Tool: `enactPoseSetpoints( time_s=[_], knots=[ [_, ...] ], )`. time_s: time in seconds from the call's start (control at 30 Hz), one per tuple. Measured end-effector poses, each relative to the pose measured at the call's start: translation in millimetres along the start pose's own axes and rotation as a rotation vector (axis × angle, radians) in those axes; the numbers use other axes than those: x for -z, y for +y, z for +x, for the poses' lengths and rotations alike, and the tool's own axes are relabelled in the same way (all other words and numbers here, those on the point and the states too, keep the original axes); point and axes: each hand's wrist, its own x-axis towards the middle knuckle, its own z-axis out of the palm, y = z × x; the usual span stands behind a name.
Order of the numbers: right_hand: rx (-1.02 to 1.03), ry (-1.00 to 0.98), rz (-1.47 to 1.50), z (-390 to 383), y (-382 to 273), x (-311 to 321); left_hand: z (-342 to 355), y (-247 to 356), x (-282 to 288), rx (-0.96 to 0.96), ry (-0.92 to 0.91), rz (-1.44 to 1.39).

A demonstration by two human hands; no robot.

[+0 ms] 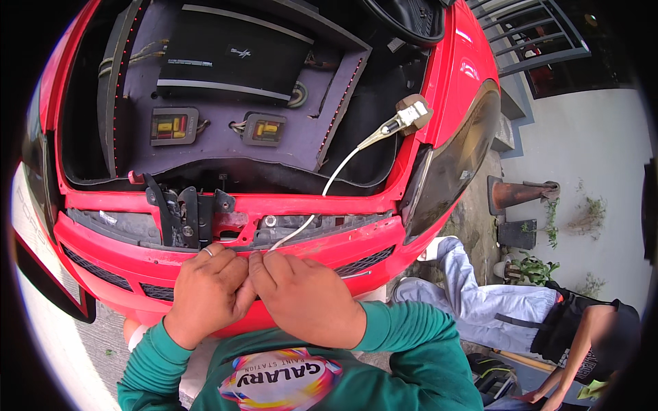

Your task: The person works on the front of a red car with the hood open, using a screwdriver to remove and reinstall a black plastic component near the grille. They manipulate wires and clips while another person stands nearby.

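My left hand (212,291) and my right hand (301,294) meet at the red front bumper (103,250), just below the black latch assembly (188,216). Both have curled fingers pressed close together; whatever they grip is hidden. A white cord (336,171) runs down to my right hand's fingertips from a pale-and-silver handheld device (396,123), which lies on the right rim of the open compartment on something brown. Inside the compartment, a black amplifier (223,55) is mounted on a purple board (212,116) with two small boxes (171,127) holding yellow and red parts.
At the right, a person (521,322) in light trousers and dark top is low beside the car, near a black bag (493,377). Beyond are an orange cone (514,195), potted plants (528,267), a white wall (582,151) and a metal railing (521,34).
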Motion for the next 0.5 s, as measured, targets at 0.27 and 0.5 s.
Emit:
enactPoseSetpoints(
  time_s=[0.27,0.5],
  knots=[
    [0.048,0.016,0.0,3.1,11.7,-15.5,5.5,-1.0,3.2,-0.059,-0.026,0.036],
    [0.039,-0.007,0.013,4.7,30.6,-10.9,3.1,-0.9,1.9,-0.044,-0.008,0.019]
  ],
)
